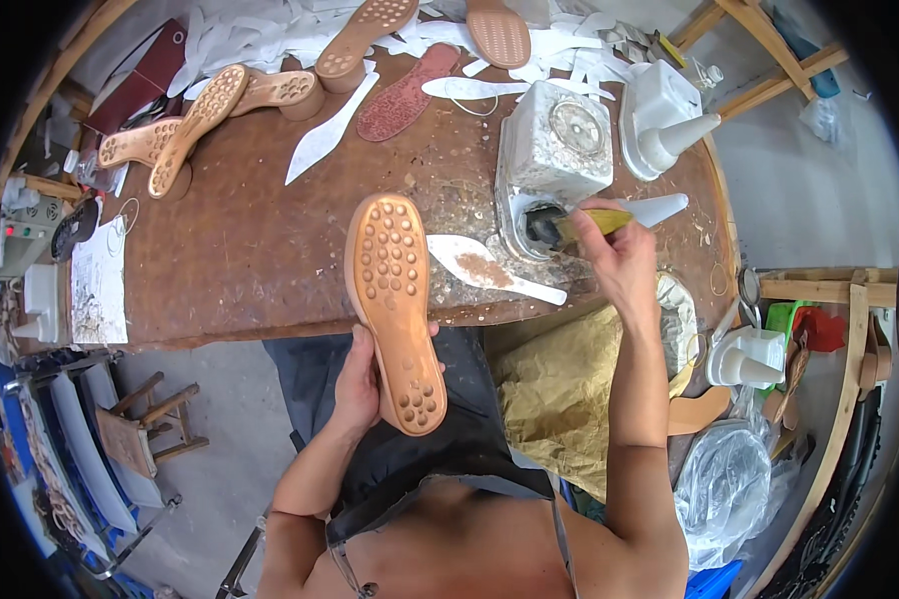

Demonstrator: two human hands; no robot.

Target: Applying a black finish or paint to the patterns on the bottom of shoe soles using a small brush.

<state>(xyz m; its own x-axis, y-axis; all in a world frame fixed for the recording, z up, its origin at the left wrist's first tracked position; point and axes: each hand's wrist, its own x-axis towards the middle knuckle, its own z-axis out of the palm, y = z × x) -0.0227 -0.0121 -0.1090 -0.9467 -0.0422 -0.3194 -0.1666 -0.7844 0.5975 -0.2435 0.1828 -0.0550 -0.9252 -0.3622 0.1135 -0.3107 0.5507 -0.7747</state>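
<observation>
My left hand (357,384) grips a tan shoe sole (398,319) around its narrower end, holding it upright in front of my apron. Its side with round studs faces up toward me. My right hand (621,262) is closed on the yellowish handle of a brush (614,219). The brush's dark end points into the round opening of a white, glue-stained pot (539,150); its tip is hard to make out inside. Between the sole and the pot, a white insole-shaped piece (479,268) with a brown smear lies on the table's near edge.
The brown worktable (240,240) has several more tan soles (200,130) at its far left. A reddish insole (410,92) and white cut strips (270,45) lie at the back. Another white pot (659,115) stands at right. Gold-brown sheeting (559,389) hangs below the edge.
</observation>
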